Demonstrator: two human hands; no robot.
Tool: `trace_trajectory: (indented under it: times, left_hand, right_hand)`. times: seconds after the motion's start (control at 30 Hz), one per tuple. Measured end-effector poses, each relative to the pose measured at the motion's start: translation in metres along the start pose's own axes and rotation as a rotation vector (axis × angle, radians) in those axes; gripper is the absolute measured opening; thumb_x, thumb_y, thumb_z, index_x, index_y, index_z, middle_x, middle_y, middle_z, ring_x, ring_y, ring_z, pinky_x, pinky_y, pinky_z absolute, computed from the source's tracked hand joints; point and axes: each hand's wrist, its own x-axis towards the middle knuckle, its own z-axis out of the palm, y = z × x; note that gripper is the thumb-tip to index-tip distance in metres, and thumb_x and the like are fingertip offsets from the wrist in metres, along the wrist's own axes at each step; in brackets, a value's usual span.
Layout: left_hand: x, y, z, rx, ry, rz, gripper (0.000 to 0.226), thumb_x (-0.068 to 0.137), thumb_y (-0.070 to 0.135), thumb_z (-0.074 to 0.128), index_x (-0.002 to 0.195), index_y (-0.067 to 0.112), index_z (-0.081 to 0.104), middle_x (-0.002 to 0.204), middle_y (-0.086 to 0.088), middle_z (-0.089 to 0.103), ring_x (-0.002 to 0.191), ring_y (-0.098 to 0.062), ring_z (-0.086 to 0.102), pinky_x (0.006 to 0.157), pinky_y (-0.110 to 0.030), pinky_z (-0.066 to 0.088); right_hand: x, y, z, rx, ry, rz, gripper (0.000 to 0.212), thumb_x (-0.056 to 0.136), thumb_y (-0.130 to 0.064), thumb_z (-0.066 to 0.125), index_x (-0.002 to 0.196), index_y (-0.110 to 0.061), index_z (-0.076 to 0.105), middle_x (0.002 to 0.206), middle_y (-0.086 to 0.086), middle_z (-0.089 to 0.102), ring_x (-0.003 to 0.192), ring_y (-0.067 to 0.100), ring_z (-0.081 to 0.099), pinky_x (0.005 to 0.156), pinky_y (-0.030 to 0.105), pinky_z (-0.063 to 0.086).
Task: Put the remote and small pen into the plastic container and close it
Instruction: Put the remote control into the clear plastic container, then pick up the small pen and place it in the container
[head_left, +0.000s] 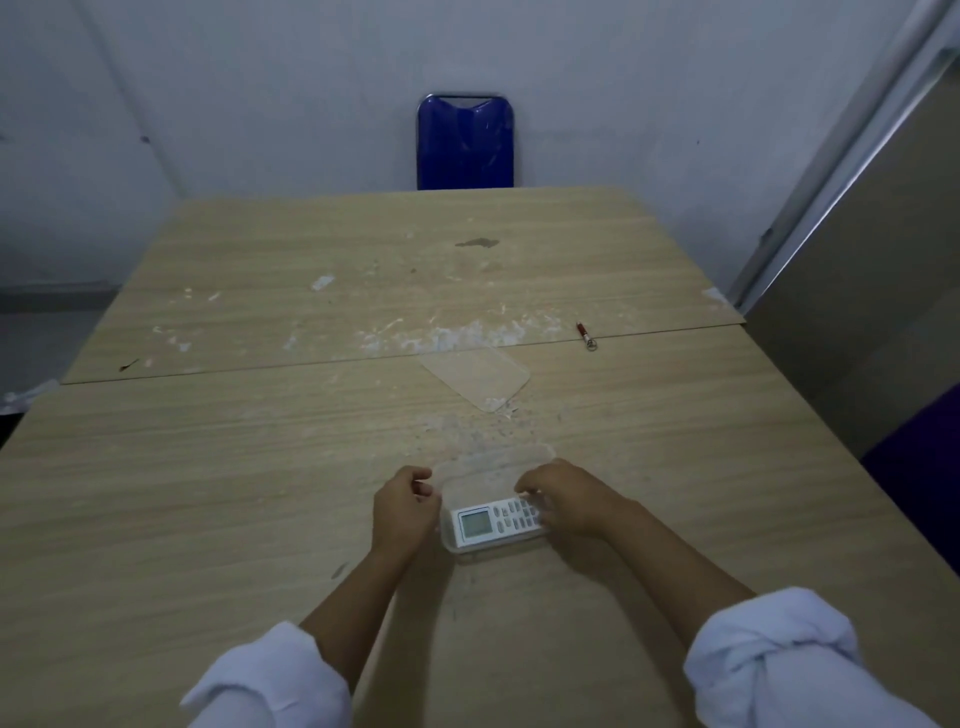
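A clear plastic container (485, 467) sits open on the table near me. A white remote (493, 522) with a small screen lies across its near side, screen end to the left. My right hand (566, 499) rests on the remote's button end, fingers curled over it. My left hand (402, 506) is at the container's left wall, fingers curled; whether it grips the wall I cannot tell. The container's clear lid (475, 376) lies flat farther out on the table. A small red pen (584, 335) with a metal ring lies to the far right, on the seam between the tables.
Two wooden tables (208, 467) join at a seam, with white dusty smears across the middle. A blue chair (465, 143) stands at the far edge against the wall. A door frame (831, 182) runs along the right side.
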Motion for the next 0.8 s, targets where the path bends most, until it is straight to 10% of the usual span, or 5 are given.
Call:
trace_trajectory:
  times: [0.33,0.8]
  left_hand:
    - [0.025,0.034,0.020,0.184,0.075,0.030,0.033,0.080,0.018,0.062,0.112,0.012,0.060,0.113,-0.012,0.063,0.098,-0.027,0.061,0.081,-0.032,0.046]
    - [0.117,0.055,0.058,0.583,0.021,0.059,0.044,0.083,0.026,0.060,0.122,0.007,0.055,0.131,-0.019,0.052,0.123,-0.036,0.046,0.097,-0.046,0.043]
  right_hand:
    - [0.015,0.050,-0.033,0.298,0.265,0.063,0.018,0.086,-0.014,0.063,0.101,-0.008,0.068,0.101,0.012,0.071,0.087,0.021,0.065,0.081,0.034,0.053]
    - [0.099,0.170,-0.075,0.384,0.460,0.295,0.035,0.084,-0.005,0.059,0.119,-0.005,0.061,0.123,0.020,0.060,0.106,0.033,0.059,0.093,0.032,0.045]
